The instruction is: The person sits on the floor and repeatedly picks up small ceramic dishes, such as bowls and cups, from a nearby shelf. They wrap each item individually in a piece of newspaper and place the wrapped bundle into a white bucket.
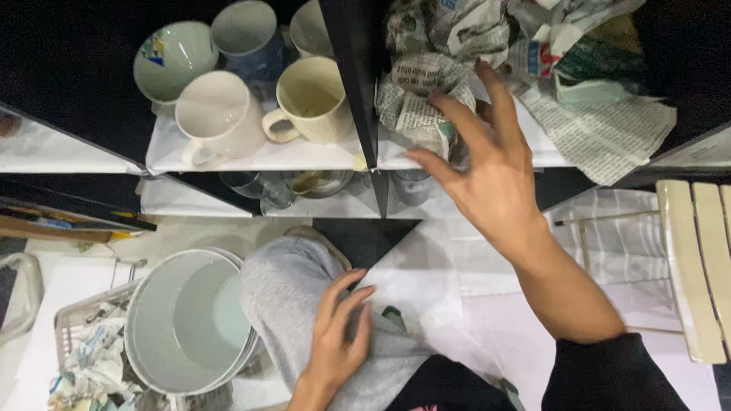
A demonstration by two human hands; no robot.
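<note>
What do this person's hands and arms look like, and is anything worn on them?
Both hands are bare: no gloves, rings or watch show. The right hand leads into a bare forearm with a dark, black-looking sleeve pushed up toward the elbow. The left hand is bare to the wrist, where the picture's edge cuts it off, so no sleeve shows there. Fingernails look short and unpainted.

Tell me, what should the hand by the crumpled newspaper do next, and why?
Probably close the fingers on the newspaper-wrapped bundle. The right hand is spread open with its fingertips just touching it at the shelf's front edge, not gripping yet. The left hand only rests on the knee.
</note>
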